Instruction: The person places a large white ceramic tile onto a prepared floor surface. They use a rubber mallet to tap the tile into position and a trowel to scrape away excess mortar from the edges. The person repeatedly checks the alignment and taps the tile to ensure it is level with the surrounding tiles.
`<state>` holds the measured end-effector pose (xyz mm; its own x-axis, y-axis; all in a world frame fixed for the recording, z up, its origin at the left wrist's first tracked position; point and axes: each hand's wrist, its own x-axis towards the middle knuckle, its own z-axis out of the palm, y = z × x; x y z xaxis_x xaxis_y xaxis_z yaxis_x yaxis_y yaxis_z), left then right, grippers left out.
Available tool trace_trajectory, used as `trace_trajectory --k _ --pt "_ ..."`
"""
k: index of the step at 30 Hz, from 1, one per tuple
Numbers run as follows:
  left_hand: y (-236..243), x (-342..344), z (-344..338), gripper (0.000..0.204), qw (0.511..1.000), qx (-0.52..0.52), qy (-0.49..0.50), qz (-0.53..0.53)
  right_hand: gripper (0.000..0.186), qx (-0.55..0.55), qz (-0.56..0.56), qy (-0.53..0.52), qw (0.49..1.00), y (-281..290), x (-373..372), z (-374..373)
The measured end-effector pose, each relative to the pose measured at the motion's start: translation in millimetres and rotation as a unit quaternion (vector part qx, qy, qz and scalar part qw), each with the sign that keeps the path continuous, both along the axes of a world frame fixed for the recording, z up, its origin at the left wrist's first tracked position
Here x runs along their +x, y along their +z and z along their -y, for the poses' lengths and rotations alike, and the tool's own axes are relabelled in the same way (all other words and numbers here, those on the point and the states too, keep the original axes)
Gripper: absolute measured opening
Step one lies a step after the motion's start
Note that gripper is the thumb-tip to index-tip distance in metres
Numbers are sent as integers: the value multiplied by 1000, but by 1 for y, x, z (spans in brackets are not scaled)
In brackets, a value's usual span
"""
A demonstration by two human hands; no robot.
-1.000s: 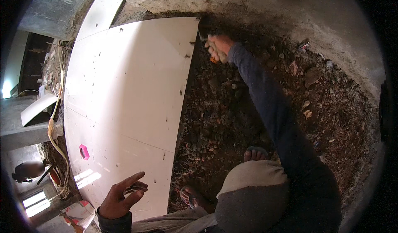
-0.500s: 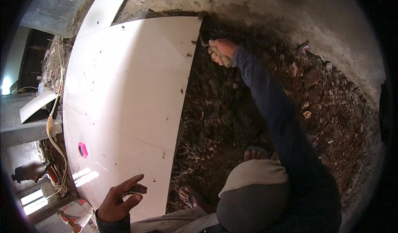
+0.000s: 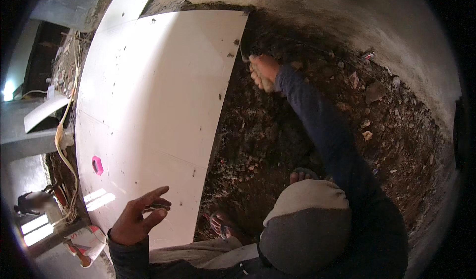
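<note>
My right hand (image 3: 264, 72) reaches out over dark, loose earth (image 3: 267, 130), its fingers wrapped round the pale, dirt-crusted handle of what looks like a trowel (image 3: 243, 53). The tool's thin bent metal neck shows beside the far right edge of a large white tile surface (image 3: 183, 95); its blade cannot be made out. At the near left, my left hand (image 3: 139, 215) hovers over the white tiles, fingers and thumb apart, with nothing seen in it. Dark specks and crumbs of dirt lie on the tiles, mostly along the right edge.
A pink ring-like object (image 3: 97, 165) lies on the tiles at left. A pale cable (image 3: 60, 137) runs along the left edge. Stones and rubble lie before the rough wall (image 3: 396, 36) at right. My foot (image 3: 220, 225) rests near the tile edge. Another person (image 3: 37, 202) is at far left.
My right hand with the trowel has come a little nearer along the tile edge. The view has shifted slightly, and my left hand sits a bit higher in the picture, still spread.
</note>
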<state>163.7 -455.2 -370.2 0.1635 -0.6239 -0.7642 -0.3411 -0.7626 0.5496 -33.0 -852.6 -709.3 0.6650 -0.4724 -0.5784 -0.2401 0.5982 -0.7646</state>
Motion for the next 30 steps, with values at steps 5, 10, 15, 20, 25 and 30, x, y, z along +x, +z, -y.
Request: trace_trajectory --k 5,10,15,20,25,30 --pt "-1 -7 12 58 998 -30 -40 -23 43 180 18 -28 983 -7 2 -143" --pt "-10 -8 19 56 998 -34 -50 -1 42 96 67 39 992 11 -37 -297" --pt "1 -12 0 58 998 -44 -40 7 40 97 113 -49 988 18 -42 -227" --pt "11 -18 -14 58 997 -65 -45 -8 38 194 106 16 975 23 -6 -274" --pt "15 -10 -29 61 995 -88 -49 27 34 203 -71 129 968 63 -95 -249" --pt "10 -10 -41 64 991 -126 -35 -5 36 -642 -75 242 723 40 -120 -186"
